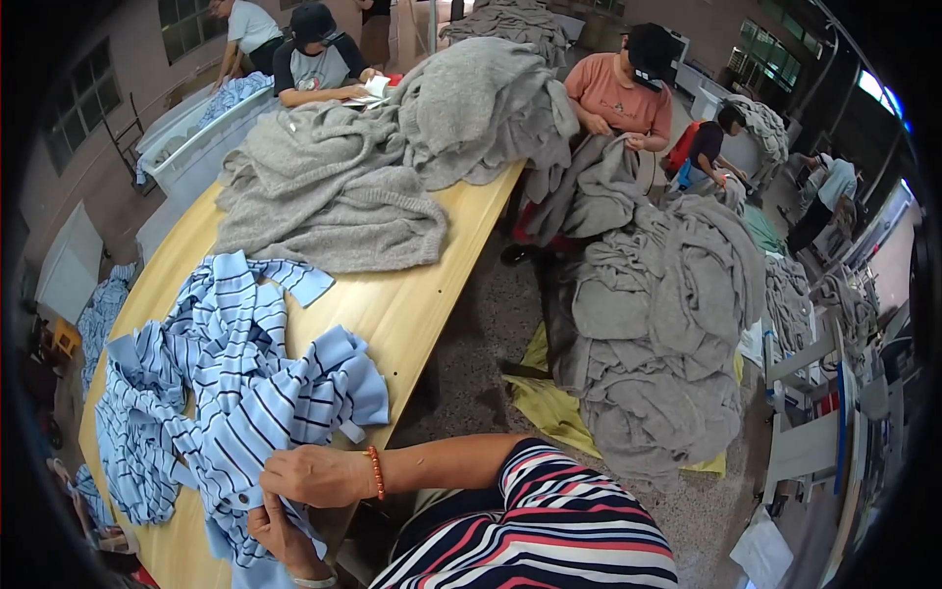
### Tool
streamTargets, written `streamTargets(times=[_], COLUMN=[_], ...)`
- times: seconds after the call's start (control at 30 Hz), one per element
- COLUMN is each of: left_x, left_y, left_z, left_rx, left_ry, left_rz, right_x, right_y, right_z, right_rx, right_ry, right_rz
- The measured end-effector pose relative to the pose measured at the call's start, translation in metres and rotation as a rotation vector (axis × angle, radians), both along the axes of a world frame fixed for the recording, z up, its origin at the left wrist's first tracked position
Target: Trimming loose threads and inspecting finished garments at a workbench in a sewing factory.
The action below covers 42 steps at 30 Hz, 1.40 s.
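Note:
A light blue knit garment with dark and white stripes [245, 393] lies bunched on the near part of the wooden table. My right hand [312, 476], with an orange bead bracelet at the wrist, is closed on its near edge, fingers bent and pinching the cloth. Just below, my left hand [283, 535] is also closed on the edge, its fingertips close to the right hand's. A dark round button [243, 498] shows on the cloth beside the fingers. What lies between the fingertips is hidden.
Grey knit garments [334, 196] are heaped on the table's [461, 236] far part. Another tall grey pile [667, 324] stands on yellow sheeting [549, 393] to the right. Several people work around, one holding grey cloth [603, 177]. A white bin [206, 147] stands far left.

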<state>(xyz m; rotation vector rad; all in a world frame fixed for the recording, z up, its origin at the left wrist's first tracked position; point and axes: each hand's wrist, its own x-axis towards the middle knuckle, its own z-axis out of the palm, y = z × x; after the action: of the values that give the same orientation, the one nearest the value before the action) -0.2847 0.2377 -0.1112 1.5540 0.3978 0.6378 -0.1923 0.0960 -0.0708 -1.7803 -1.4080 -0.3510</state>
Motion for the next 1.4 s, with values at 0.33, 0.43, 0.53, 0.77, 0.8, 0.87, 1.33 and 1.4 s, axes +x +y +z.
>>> streamTargets(times=[0.33,0.43,0.53,0.77,0.8,0.87,1.33,1.4], left_x=[-0.003,-0.009,-0.012,-0.013,-0.013,-0.009,-0.004,-0.003], left_y=[0.021,0.021,0.032,0.023,0.018,0.006,0.012,0.03], left_z=[-0.001,0.04,0.027,0.022,0.023,0.031,0.002,-0.014], left_rx=[0.221,0.413,0.732,0.782,0.868,0.951,0.822,0.71], left_ry=[0.092,0.397,0.267,0.265,0.274,0.282,0.173,0.143], left_rz=[-0.007,-0.11,-0.246,-0.295,-0.234,-0.174,-0.176,-0.225], right_x=[0.0,0.0,0.005,0.006,0.006,0.006,0.01,0.012], right_y=[0.012,0.011,0.011,0.018,0.019,0.02,0.015,0.01], right_z=[-0.014,-0.014,-0.014,-0.019,-0.019,-0.016,-0.007,-0.003], right_rx=[0.059,0.018,0.007,-0.087,-0.102,-0.119,-0.201,-0.224], right_ry=[0.078,0.031,0.028,0.0,-0.011,-0.023,-0.023,-0.005], right_rz=[-0.026,-0.058,-0.04,-0.06,-0.073,-0.087,-0.08,-0.046])
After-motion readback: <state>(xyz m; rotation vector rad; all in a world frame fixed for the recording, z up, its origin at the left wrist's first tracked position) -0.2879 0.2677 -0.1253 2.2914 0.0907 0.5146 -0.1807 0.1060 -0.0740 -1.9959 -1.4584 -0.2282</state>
